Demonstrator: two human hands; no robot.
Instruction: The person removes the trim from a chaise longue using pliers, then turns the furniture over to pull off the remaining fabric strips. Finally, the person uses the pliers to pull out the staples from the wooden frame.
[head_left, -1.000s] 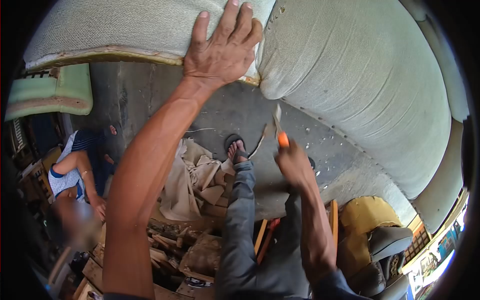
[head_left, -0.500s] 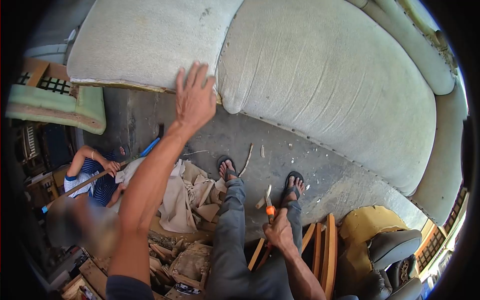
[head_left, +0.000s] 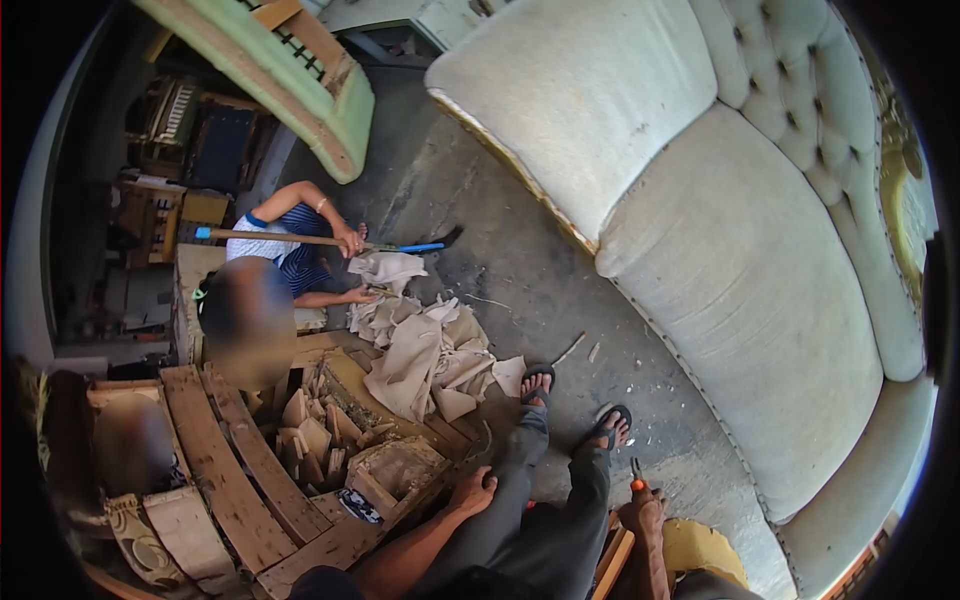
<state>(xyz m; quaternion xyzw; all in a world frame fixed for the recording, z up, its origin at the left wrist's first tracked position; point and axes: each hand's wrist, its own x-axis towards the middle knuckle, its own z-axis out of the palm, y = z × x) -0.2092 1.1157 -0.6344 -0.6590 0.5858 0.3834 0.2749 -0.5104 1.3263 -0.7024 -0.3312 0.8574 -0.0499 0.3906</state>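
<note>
My left hand (head_left: 473,492) is down beside my left thigh, fingers loosely bent, with nothing visible in it. In my right hand (head_left: 645,511) is a pair of orange-handled pliers (head_left: 637,478), the metal tip pointing away from me past my right foot. Most of the handle is hidden by my fingers. The pale upholstered sofa (head_left: 745,290) curves along the right side, apart from both hands. Its left seat edge looks worn and yellowish, and a row of tacks lines the lower front edge.
A person (head_left: 300,240) sits at left holding a long wooden handle (head_left: 290,237), beside a heap of beige fabric scraps (head_left: 420,350). A wooden frame (head_left: 225,470) with broken wood pieces lies near my left. A green padded frame (head_left: 335,120) stands behind. Small debris dots the floor.
My left hand has come off the sofa seat and dropped beside my thigh. My view has swung left, and the pliers stay in my right hand.
</note>
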